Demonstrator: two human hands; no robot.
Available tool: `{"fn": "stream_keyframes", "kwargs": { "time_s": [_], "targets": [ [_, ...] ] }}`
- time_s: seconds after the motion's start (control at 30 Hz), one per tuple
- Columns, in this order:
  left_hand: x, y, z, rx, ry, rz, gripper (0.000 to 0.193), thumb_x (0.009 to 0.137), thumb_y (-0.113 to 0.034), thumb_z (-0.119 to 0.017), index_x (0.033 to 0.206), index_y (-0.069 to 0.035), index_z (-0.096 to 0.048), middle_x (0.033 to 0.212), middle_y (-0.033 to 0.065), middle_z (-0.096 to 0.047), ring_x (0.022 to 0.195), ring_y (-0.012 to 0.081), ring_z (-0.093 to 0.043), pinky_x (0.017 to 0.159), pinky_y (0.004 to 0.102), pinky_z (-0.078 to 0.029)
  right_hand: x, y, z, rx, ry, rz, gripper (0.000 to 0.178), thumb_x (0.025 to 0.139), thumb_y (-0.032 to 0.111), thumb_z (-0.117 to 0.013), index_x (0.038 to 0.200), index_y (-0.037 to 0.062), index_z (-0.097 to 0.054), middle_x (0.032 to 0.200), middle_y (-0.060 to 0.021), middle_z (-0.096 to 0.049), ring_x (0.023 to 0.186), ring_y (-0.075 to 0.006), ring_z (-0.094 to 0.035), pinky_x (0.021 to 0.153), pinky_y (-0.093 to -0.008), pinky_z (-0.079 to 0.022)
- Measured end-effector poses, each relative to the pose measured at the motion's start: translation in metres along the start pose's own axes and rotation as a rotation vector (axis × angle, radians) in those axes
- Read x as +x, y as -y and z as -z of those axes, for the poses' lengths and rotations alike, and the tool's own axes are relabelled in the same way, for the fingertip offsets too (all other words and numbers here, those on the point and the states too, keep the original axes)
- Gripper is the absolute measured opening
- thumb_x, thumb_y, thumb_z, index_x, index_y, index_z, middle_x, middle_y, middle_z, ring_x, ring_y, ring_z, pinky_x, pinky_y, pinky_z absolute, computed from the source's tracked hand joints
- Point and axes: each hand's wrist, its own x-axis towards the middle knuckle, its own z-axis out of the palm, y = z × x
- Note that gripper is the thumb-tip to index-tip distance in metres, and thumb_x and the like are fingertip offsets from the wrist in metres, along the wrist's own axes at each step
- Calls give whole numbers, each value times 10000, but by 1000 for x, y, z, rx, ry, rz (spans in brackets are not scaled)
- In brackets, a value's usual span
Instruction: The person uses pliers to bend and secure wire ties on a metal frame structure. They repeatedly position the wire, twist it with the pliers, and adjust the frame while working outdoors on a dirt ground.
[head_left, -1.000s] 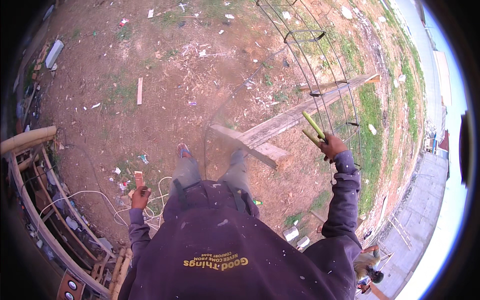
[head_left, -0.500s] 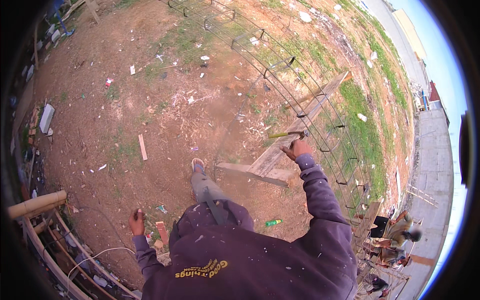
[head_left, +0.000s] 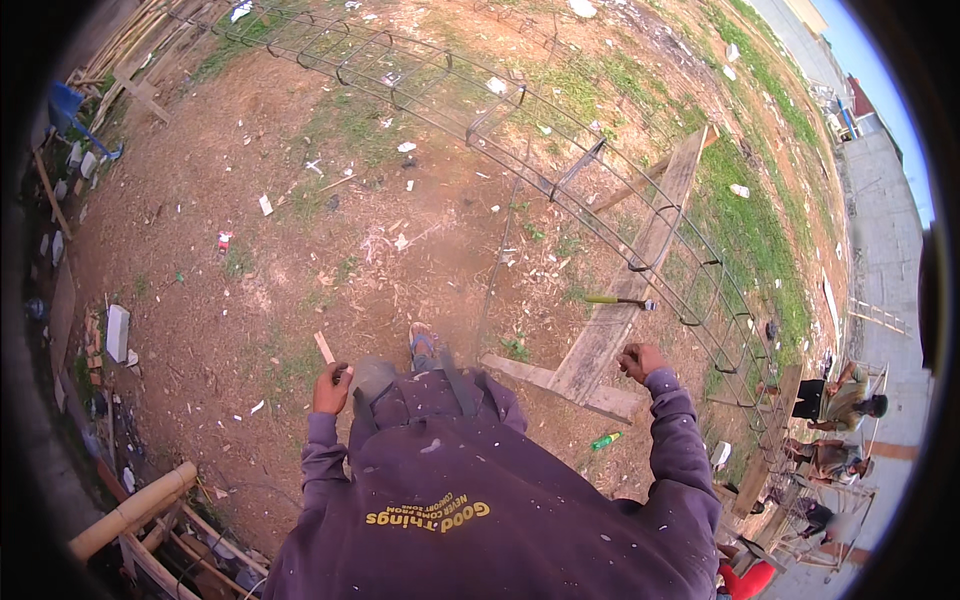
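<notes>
Hammer (head_left: 617,300), green-handled, lies across the wooden plank (head_left: 597,345), its head by the plank's right edge and its handle's end reaching past the left one; it looks set down rather than in use. The person's right hand (head_left: 640,362) is just right of the plank's near end, fingers loosely curled, apart from the hammer, with nothing visible in its grasp. The left hand (head_left: 331,388) is over the dirt well left of the plank, fingers bent; its palm is hidden, so whether it holds anything cannot be told. A steel-bar cage (head_left: 578,170) passes over the plank, its rings already set along the long bars, so that much seems done; the joints are too small to tell whether any is left unfastened. A green bottle (head_left: 606,440) lies near the plank's near end.
</notes>
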Motion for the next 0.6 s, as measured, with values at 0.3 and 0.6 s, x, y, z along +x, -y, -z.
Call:
{"fn": "stream_keyframes", "kwargs": {
  "time_s": [0.3,0.6],
  "targets": [
    [113,-108,38,-80,322,-113,397,925,-309,-594,1070,59,-623,924,129,-676,837,186,-650,766,304,-503,-108,153,82,424,-28,-255,316,903,322,-576,786,28,-564,637,-104,-625,474,-251,-608,539,-389,-486],
    [107,-280,31,-636,1509,251,591,935,-473,-534,1200,55,-538,1091,166,-650,982,245,-648,881,369,-514,-52,449,-58,214,-613,240,188,854,199,-595,776,30,-566,646,-176,-586,604,-370,-599,539,-446,-440]
  ]
}}
